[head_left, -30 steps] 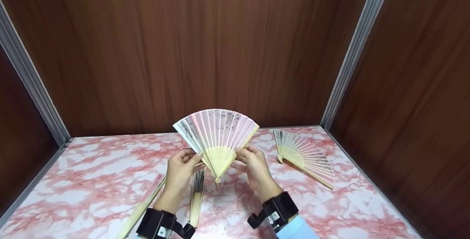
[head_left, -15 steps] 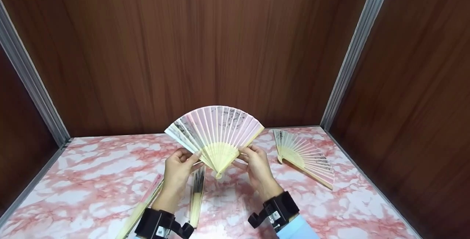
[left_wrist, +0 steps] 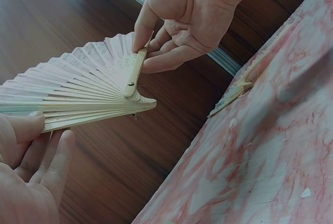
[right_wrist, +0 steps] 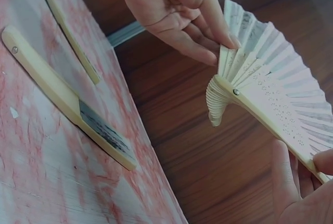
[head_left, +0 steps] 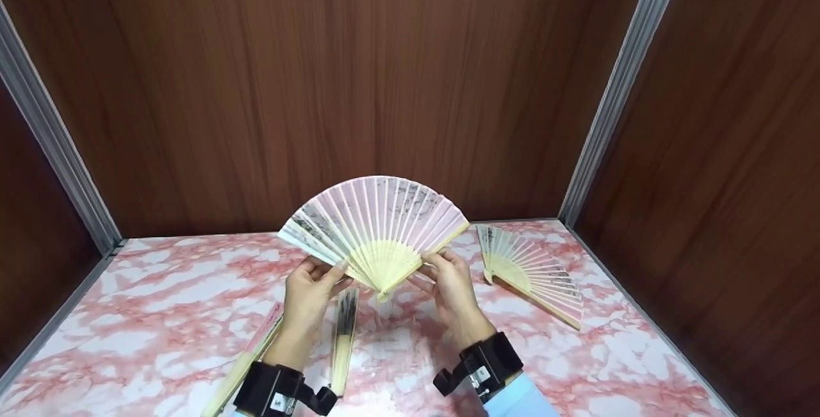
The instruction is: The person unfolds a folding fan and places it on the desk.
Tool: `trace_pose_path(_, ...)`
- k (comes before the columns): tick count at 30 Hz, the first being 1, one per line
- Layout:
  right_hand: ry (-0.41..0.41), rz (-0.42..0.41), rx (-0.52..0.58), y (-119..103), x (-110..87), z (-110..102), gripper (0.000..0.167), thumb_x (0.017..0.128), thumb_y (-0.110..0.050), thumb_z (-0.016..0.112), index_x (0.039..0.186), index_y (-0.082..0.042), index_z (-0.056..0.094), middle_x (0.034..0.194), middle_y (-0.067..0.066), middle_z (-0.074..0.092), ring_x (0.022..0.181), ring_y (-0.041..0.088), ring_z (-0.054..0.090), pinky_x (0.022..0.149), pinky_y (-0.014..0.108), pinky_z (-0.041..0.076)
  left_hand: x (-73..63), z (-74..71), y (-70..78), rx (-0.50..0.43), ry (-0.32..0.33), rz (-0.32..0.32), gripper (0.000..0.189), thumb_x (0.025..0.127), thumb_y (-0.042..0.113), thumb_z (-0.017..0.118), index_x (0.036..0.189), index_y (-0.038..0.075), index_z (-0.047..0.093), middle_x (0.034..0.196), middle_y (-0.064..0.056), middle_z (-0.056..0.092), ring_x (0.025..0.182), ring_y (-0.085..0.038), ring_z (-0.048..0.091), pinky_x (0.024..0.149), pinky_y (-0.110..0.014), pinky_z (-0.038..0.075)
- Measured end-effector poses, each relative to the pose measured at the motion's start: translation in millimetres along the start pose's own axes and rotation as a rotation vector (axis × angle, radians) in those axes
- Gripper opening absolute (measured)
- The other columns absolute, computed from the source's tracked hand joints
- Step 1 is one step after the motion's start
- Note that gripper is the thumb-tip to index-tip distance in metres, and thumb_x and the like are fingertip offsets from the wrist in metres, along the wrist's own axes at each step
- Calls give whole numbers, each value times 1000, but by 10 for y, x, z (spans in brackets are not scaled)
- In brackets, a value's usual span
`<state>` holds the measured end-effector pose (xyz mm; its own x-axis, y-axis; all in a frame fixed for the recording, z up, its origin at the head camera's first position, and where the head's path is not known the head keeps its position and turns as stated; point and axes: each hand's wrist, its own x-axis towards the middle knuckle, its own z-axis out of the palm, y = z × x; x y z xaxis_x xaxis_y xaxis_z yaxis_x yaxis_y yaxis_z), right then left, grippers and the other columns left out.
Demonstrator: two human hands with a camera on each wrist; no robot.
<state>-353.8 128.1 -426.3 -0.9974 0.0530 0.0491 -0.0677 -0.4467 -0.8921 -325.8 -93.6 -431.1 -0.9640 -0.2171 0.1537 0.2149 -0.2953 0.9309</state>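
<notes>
The left hand (head_left: 309, 292) and right hand (head_left: 453, 289) are bare. A boxy black cuff (head_left: 264, 386) sits on each wrist, with a short hooked black arm (head_left: 321, 400) jutting from its inner side and a small white label (head_left: 279, 401) bearing dark marks. A light blue sleeve (head_left: 522, 399) shows below the right cuff (head_left: 501, 354); only a blue sliver (head_left: 239, 413) shows at left.

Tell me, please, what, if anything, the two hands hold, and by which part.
A pink folding fan, spread: the left hand pinches its left outer ribs, the right hand its right guard stick, both away from the pivot.
</notes>
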Motion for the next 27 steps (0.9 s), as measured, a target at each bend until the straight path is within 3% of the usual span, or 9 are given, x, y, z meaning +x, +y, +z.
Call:
trace_pose_path(4,16,6,18,-17,9,-13,4,104,-6,59,102,-6,61,95,2,72,84,13,75,77,29,70,0,5,8,-5,-1,7,26,101,-1,73,125,-7,64,98,-2,74,88,-9,76,84,-25,70)
trace_pose_path(12,28,5,37,-8,25,-13,5,105,-4,57,102,-5,61,95,3,71,83,14,76,77,29,71,13,2,9,-34,14,22,25,101,-1,73,124,-8,64,96,-2,74,86,-8,76,82,-23,69)
trace_pose_path(21,42,-9,126,-19,14,13,6,110,-2,54,113,3,55,103,6,68,88,13,76,85,29,71,10,-6,25,-119,61,7,27,103,-2,69,128,-9,61,94,0,75,82,-8,76,81,-23,69)
trace_pose_path(27,23,-36,132,-18,3,29,16,111,0,51,125,7,54,106,7,72,95,13,78,94,32,69,18,3,24,-158,81,7,29,103,-3,69,130,-11,62,95,1,76,84,-8,77,82,-23,69)
